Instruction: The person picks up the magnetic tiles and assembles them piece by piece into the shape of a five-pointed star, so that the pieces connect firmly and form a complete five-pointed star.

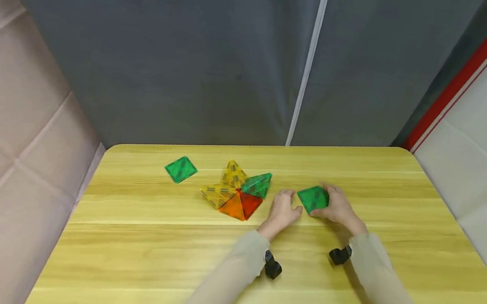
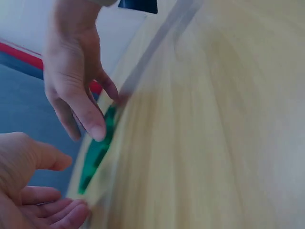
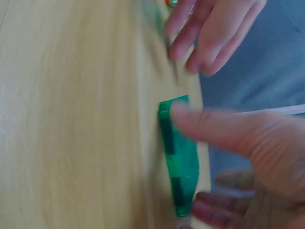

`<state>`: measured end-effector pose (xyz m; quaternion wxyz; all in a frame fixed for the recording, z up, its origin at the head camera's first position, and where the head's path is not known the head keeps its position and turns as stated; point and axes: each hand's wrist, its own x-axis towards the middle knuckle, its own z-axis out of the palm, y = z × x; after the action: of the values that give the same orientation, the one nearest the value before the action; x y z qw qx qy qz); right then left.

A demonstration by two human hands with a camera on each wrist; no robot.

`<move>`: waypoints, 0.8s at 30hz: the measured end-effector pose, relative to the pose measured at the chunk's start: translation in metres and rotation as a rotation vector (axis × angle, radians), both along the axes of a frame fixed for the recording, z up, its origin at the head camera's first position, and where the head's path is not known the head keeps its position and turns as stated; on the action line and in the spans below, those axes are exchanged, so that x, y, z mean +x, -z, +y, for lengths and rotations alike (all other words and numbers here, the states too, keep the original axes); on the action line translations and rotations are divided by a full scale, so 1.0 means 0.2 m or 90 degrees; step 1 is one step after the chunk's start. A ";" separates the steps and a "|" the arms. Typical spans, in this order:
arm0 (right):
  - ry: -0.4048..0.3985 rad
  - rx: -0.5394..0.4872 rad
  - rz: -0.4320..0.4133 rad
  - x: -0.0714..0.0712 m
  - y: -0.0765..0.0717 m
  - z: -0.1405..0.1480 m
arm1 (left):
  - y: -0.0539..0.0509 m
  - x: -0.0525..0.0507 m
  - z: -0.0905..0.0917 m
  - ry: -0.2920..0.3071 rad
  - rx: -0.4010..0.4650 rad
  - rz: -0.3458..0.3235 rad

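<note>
A green translucent magnetic tile (image 1: 311, 199) is between my hands at the right. My right hand (image 1: 339, 208) pinches it near its right side; in the right wrist view the thumb lies on the tile (image 3: 183, 152) and the fingertips are at its lower end. My left hand (image 1: 282, 212) is just left of the tile, fingers loosely bent and apart from it. In the left wrist view, nothing lies between the left hand's (image 2: 28, 181) thumb and fingers. Left of that hand is a joined cluster of magnetic tiles: yellow (image 1: 217, 195), orange (image 1: 233, 206), red (image 1: 250, 204) and green (image 1: 257, 184).
Another green magnetic tile (image 1: 181, 170) lies flat at the left of the wooden table (image 1: 125, 260). A grey curtain (image 1: 191, 61) hangs behind the table's far edge. Pale padded walls (image 1: 1, 149) flank it. A black wrist camera (image 1: 273, 268) is strapped to each forearm.
</note>
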<state>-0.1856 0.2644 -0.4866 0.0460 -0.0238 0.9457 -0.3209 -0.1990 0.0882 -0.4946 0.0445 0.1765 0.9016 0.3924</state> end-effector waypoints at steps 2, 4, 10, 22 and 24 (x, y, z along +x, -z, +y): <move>0.034 -0.020 -0.033 0.02 -0.02 0.01 | 0.01 -0.01 0.04 -0.021 -0.007 -0.020; 0.070 -0.030 -0.058 0.03 -0.03 0.02 | 0.01 -0.03 0.07 -0.033 -0.022 -0.026; 0.138 -0.028 -0.055 0.07 -0.03 0.01 | 0.00 -0.04 0.14 -0.047 -0.026 -0.044; 0.175 -0.047 -0.043 0.08 0.02 0.02 | -0.01 -0.07 0.16 -0.124 0.054 -0.087; 0.176 -0.048 -0.051 0.08 0.03 0.03 | -0.01 -0.08 0.16 -0.124 0.057 -0.092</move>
<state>-0.1699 0.2698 -0.4931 0.0380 0.1178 0.9246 -0.3604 -0.2148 0.1193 -0.4921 0.0634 0.0612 0.8906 0.4462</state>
